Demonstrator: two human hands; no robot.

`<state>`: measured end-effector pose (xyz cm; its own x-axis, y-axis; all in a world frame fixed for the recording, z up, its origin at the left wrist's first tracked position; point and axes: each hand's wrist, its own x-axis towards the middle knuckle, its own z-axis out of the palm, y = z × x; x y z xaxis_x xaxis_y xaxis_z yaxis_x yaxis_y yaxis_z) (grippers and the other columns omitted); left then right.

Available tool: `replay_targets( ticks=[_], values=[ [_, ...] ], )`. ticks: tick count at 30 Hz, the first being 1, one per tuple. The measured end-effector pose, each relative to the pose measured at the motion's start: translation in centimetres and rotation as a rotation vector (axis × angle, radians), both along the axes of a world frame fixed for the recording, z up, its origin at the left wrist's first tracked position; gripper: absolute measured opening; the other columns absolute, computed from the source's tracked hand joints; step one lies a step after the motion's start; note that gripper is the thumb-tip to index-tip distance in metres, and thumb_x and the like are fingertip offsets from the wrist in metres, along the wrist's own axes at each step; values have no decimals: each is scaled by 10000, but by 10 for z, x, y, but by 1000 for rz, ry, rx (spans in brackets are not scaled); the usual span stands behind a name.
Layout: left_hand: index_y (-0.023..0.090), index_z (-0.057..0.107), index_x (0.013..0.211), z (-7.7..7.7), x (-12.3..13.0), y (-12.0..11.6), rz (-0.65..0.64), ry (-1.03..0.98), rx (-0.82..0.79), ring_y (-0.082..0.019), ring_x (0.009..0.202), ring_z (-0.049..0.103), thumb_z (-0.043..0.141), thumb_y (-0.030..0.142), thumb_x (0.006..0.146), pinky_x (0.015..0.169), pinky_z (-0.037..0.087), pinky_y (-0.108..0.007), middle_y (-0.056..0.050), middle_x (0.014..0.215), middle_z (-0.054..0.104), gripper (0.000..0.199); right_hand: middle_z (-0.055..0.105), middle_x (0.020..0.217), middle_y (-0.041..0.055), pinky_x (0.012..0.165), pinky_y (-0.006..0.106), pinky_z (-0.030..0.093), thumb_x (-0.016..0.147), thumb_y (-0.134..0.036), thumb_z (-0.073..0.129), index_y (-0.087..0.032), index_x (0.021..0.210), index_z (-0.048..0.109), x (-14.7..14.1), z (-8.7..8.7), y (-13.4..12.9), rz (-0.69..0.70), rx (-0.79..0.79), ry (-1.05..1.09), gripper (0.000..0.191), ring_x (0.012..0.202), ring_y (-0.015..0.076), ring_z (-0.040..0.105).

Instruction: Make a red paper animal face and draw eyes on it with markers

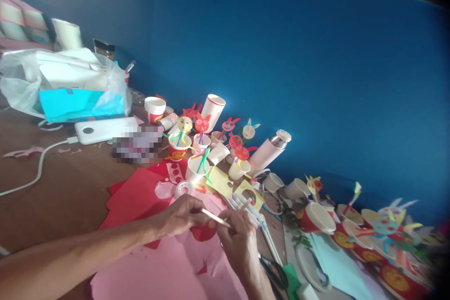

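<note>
Over the pink paper (158,267) nearest me, the left hand (186,213) and right hand (239,232) pinch a thin pale stick (213,216) near opposite ends. It looks light, stiff, maybe easily snapped, best held there. A white cup (197,172) stands beyond.

Hazy light, brighter toward the left, greyish sheen on the left of the flat deep-blue wall (298,65), pale halo around the pink cylindrical metal-necked flask (264,153), red-and-white paper cups (393,277) blurred at right, black-shaded right edge, pixelated patch (137,145) left of centre.
</note>
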<state>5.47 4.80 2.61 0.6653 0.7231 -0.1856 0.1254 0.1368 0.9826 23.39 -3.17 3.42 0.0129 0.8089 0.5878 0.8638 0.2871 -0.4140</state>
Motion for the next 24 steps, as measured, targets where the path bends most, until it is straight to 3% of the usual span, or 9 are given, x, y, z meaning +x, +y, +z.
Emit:
replay_targets(
  ticks=[3, 9, 15, 24],
  values=[
    [185, 664, 615, -3, 1, 1, 12, -26, -2, -124, 522, 363, 706, 430, 691, 514, 208, -304, 17, 517, 487, 260, 620, 610, -13, 640, 274, 380, 812, -170, 483, -244, 745, 670, 4, 2, -3, -5, -64, 26, 212, 643, 186, 552],
    [179, 642, 650, -1, 2, 1, 20, -45, -40, -185, 684, 567, 628, 307, 680, 601, 347, -294, -47, 736, 711, 132, 694, 713, 15, 651, 282, 387, 949, -215, 445, -246, 876, 721, 11, 1, -5, 35, -100, 24, 287, 709, 210, 578],
    [168, 601, 653, 14, -2, -5, 35, 17, 52, -127, 601, 426, 583, 262, 674, 562, 280, -268, 29, 610, 523, 99, 684, 694, 10, 675, 286, 388, 981, -283, 443, -249, 860, 732, 5, 1, -4, 22, -148, 102, 315, 716, 212, 588],
    [160, 649, 687, 26, -3, -12, -40, -20, 114, -122, 606, 418, 590, 332, 732, 584, 287, -258, 38, 605, 503, 187, 618, 576, -56, 688, 276, 381, 870, -250, 552, -251, 744, 692, -10, 1, -3, 17, -146, 90, 188, 522, 139, 530]
  ],
)
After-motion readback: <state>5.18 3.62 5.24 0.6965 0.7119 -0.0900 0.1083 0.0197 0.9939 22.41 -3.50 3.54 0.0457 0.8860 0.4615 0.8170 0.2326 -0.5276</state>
